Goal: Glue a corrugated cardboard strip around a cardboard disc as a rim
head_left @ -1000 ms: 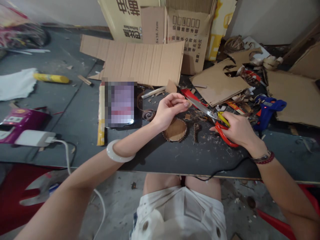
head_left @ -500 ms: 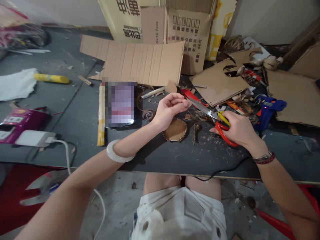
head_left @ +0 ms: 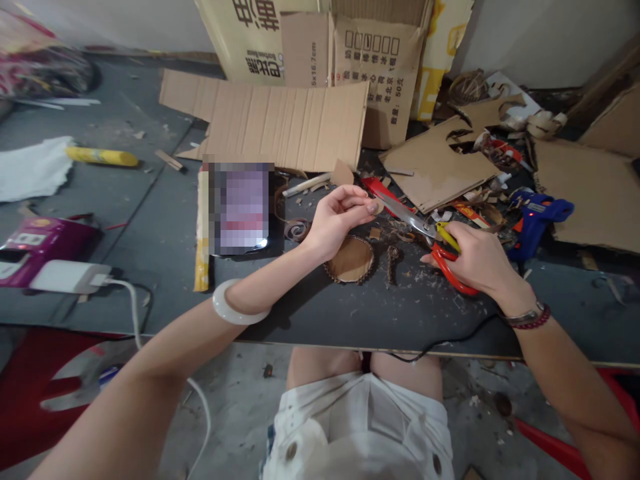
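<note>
My right hand (head_left: pixel 477 257) grips a pair of scissors (head_left: pixel 411 219) with red and yellow handles, blades pointing up and left. Between the fingertips of my left hand (head_left: pixel 345 217) is pinched a small piece of cardboard (head_left: pixel 379 205), mostly hidden by the fingers. The blade tips reach close to that piece; I cannot tell whether they touch it. Just below my left hand lies a round cardboard disc (head_left: pixel 351 260) with a dark braided rim. A short dark twisted piece (head_left: pixel 393 263) rests to the disc's right.
A blue glue gun (head_left: pixel 540 217) lies at the right beside cardboard sheets (head_left: pixel 445 163) and scraps. A phone (head_left: pixel 244 207) stands left of my hand. Behind it leans a corrugated cardboard strip (head_left: pixel 287 127). A yellow tube (head_left: pixel 103 157) and white charger (head_left: pixel 70 276) are farther left.
The scissor blades have closed together somewhat, and their handles have shifted very slightly. My left hand stays in almost the same place with its piece.
</note>
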A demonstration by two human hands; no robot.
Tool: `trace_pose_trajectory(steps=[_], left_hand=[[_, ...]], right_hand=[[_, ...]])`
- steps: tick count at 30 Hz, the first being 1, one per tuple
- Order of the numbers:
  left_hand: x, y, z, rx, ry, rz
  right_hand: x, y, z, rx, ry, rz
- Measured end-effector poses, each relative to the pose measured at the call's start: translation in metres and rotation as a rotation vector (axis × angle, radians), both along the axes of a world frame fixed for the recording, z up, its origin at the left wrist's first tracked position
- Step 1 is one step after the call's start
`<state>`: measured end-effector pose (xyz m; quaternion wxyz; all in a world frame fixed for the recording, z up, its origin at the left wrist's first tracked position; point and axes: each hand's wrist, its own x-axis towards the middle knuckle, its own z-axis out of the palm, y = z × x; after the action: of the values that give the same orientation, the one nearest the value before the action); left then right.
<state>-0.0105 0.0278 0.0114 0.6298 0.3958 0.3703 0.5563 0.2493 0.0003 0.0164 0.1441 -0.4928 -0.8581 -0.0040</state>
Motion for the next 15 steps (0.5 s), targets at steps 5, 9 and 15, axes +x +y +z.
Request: trace_pose_trajectory(steps=[5,9,15], left_hand=[[0.0,0.0002,0.0002,0.007,-0.009,0.001],[0.0006,0.0003,0.0006,0.003,-0.006,0.006],[0.0006,0.0002,0.0007,-0.002,0.004,0.01]], right_hand=[[-0.0005,0.0,-0.0009,0.016,-0.002,0.004],[-0.0003,0.0003,-0.0013,0.008,-0.002,0.004],[0.0005,0.0006,-0.0016,-0.002,0.011,0.008]])
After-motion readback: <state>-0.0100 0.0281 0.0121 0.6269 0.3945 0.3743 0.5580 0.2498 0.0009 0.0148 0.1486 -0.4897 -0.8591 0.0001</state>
